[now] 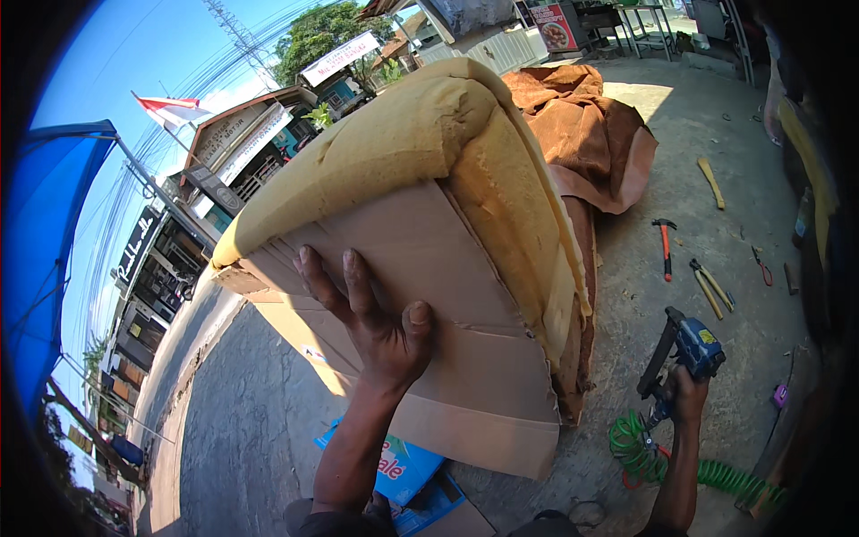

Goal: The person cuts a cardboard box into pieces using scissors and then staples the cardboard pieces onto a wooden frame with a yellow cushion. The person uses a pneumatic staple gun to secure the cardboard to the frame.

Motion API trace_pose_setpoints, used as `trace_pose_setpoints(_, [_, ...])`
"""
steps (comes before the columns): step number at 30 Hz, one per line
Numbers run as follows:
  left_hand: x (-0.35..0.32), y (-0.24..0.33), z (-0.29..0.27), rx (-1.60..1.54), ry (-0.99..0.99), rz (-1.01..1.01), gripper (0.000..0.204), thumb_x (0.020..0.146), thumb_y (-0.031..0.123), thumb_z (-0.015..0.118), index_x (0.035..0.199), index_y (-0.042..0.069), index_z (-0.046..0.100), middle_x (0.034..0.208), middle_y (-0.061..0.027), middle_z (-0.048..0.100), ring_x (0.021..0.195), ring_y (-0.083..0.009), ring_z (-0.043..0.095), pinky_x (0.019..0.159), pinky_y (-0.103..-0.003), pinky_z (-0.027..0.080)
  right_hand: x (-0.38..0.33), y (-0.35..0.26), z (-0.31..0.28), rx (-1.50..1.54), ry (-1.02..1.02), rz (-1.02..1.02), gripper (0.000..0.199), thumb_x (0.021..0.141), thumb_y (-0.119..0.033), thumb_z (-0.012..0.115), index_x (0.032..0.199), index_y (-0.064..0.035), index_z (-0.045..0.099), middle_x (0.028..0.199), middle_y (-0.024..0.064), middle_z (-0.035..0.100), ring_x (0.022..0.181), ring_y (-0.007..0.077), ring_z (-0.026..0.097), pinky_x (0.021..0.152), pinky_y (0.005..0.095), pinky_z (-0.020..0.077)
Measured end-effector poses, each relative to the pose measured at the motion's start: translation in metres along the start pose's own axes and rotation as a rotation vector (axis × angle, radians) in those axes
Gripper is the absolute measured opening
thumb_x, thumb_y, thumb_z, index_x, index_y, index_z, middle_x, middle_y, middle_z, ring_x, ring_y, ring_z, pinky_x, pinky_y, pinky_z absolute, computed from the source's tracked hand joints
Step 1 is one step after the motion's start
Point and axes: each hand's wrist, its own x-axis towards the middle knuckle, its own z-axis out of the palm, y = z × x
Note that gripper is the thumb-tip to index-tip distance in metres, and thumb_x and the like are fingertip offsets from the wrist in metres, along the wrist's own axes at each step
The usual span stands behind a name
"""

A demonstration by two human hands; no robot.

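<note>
My left hand [376, 327] lies with spread fingers against a brown cardboard sheet [474, 295], holding nothing. This sheet covers the near side of a big upholstery piece padded with yellow foam [367, 143], which stands tilted on the ground. Down at the lower right, my right hand [687, 394] is wrapped round the handle of a blue and black pneumatic staple gun [696, 347]. A green coiled air hose [633, 447] runs from the gun's base toward the lower right. The gun is apart from the cardboard, off to its right.
Brown fabric [595, 125] lies heaped behind the foam piece. On the concrete to the right are a hammer [666, 251], yellow-handled pincers [711, 288], a yellow strip [711, 182] and small red-handled pliers [762, 268]. A blue printed carton [398, 470] sits below my left forearm.
</note>
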Motion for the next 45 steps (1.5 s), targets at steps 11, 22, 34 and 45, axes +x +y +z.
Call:
trace_pose_setpoints(11, [0.001, 0.004, -0.002, -0.033, -0.006, -0.069, 0.074, 0.092, 0.057, 0.063, 0.155, 0.031, 0.035, 0.165, -0.0211, 0.010, 0.153, -0.0465, 0.001, 0.115, -0.071, -0.003, -0.135, -0.290, 0.201, -1.153, -0.371, -1.539, 0.050, 0.071, -0.020, 0.082, 0.105, 0.0122, 0.065, 0.088, 0.0203, 0.072, 0.073, 0.0309, 0.074, 0.068, 0.0392, 0.0596])
trace_pose_setpoints(22, [-0.002, -0.002, -0.007, -0.048, -0.058, -0.054, 0.069, 0.092, 0.051, 0.065, 0.153, 0.031, 0.040, 0.165, -0.0178, 0.011, 0.154, -0.0426, 0.000, 0.115, -0.071, -0.006, -0.174, -0.290, 0.252, -1.135, -0.286, -1.267, 0.045, 0.071, -0.019, 0.084, 0.101, 0.0065, 0.064, 0.085, 0.0183, 0.069, 0.073, 0.0321, 0.073, 0.063, 0.0369, 0.0555])
trace_pose_setpoints(34, [-0.008, -0.012, -0.005, -0.162, -0.012, -0.056, 0.069, 0.090, 0.049, 0.067, 0.152, 0.035, 0.041, 0.164, -0.0102, 0.022, 0.155, -0.0363, 0.004, 0.114, -0.074, -0.006, -0.187, -0.261, 0.295, -1.201, -0.249, -1.358, 0.058, 0.067, -0.025, 0.086, 0.110, 0.0054, 0.062, 0.093, 0.0198, 0.070, 0.081, 0.0355, 0.072, 0.070, 0.0391, 0.0577])
trace_pose_setpoints(45, [-0.012, -0.097, -0.044, -0.624, -0.093, 0.128, 0.052, 0.090, 0.015, 0.066, 0.141, 0.017, 0.055, 0.157, -0.0134, 0.040, 0.149, -0.0339, 0.030, 0.122, -0.057, 0.016, -0.218, -0.227, 0.345, -1.209, -0.120, -1.310, 0.038, 0.069, -0.016, 0.083, 0.099, 0.0002, 0.065, 0.081, 0.0162, 0.070, 0.076, 0.0345, 0.072, 0.065, 0.0393, 0.0563])
